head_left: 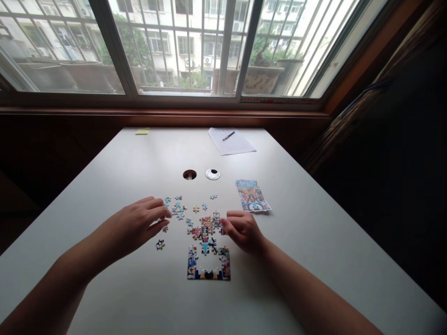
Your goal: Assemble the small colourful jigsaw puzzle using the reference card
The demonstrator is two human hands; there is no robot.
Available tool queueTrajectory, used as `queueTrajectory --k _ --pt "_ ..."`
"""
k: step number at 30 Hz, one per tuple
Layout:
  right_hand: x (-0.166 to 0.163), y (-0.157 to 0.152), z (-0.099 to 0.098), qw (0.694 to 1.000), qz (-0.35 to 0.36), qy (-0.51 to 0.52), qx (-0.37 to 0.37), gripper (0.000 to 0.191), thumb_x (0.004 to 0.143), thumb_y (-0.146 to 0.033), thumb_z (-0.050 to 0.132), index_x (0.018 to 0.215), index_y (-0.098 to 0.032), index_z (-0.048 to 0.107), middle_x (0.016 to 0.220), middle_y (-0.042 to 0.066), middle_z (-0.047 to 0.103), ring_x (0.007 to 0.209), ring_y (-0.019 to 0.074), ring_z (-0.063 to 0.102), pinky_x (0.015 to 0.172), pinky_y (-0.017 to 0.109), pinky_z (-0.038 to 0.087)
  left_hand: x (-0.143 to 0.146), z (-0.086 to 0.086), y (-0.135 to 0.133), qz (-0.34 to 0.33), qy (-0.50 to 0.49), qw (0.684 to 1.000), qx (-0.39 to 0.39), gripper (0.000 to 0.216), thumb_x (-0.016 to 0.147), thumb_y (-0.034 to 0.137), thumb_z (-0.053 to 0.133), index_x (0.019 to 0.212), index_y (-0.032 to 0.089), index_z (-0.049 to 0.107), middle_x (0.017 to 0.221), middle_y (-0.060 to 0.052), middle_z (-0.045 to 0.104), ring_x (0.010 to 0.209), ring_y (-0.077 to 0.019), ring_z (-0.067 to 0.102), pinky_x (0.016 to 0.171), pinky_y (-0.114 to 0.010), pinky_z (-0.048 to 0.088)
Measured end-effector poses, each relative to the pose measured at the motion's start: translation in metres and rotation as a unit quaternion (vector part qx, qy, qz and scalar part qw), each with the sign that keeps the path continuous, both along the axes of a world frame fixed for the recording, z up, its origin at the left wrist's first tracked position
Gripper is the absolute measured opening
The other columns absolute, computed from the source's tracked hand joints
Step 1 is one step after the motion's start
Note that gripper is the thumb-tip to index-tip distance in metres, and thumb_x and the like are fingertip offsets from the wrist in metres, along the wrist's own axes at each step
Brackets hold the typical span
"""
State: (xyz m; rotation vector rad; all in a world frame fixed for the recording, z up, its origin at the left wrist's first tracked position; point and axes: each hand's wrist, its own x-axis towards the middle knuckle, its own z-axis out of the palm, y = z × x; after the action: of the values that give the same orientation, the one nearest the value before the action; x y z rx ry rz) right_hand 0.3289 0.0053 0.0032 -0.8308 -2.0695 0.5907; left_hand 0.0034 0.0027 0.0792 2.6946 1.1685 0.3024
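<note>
My left hand (143,221) hovers at the left of the loose puzzle pieces (179,211), thumb and fingers apart, holding nothing I can see. A piece with a black and white figure (160,244) lies below its fingertips. At the right, my right hand (242,230) is closed, its thumb and fingers curled at the edge of a joined puzzle section (206,228). Whether a piece is pinched there is hidden. Nearer to me, a partly assembled puzzle border (226,270) forms a U shape, with a blue piece (205,248) at its open top.
A printed picture sheet (252,195) lies beyond my right hand. Farther back are a paper (232,144) with a pen (228,136), yellow sticky notes (142,131), an open cable hole (189,175) and a round grommet cover (213,174). A barred window stands behind the white table (139,302).
</note>
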Motion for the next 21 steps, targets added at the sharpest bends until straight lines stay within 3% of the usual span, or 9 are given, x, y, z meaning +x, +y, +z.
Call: queueTrajectory --k 3,8,14,21 --pt "0.000 0.001 -0.001 1.000 -0.001 0.003 -0.004 0.048 0.101 -0.025 0.046 0.055 -0.017 0.056 0.056 -0.001 0.045 0.050 0.0090 0.040 0.053 0.026 0.029 -0.011 -0.024 -0.017 0.018 0.018 1.000 0.009 0.020 0.101 0.032 0.051 0.108 0.027 0.068 0.104 -0.004 0.067 0.097 -0.0209 0.059 0.079 -0.033 0.051" --pt "-0.001 0.001 -0.003 1.000 -0.002 0.002 -0.009 0.048 0.101 -0.026 0.047 0.055 -0.017 0.056 0.057 -0.001 0.044 0.051 0.0091 0.040 0.053 0.026 0.028 -0.022 -0.054 -0.038 0.037 0.003 0.997 0.061 0.034 0.099 0.024 0.052 0.132 0.031 0.061 0.125 -0.006 0.062 0.116 -0.0257 0.051 0.093 -0.041 0.052" --pt "-0.001 -0.001 -0.003 1.000 0.004 -0.021 0.009 0.047 0.101 -0.025 0.048 0.055 -0.017 0.052 0.057 -0.003 0.038 0.051 0.0088 0.037 0.053 0.027 0.026 -0.003 -0.063 -0.030 0.041 0.041 0.992 0.113 0.071 0.090 0.001 0.049 0.147 0.043 0.046 0.147 -0.003 0.047 0.132 -0.0309 0.040 0.105 -0.053 0.046" --pt "-0.001 0.001 -0.001 0.999 0.016 -0.037 0.017 0.047 0.101 -0.025 0.047 0.055 -0.017 0.050 0.057 -0.003 0.040 0.052 0.0089 0.037 0.054 0.026 0.026 0.016 -0.069 -0.009 0.022 0.075 0.988 0.135 0.083 0.078 -0.007 0.051 0.145 0.042 0.049 0.152 -0.002 0.041 0.137 -0.0330 0.034 0.109 -0.057 0.043"
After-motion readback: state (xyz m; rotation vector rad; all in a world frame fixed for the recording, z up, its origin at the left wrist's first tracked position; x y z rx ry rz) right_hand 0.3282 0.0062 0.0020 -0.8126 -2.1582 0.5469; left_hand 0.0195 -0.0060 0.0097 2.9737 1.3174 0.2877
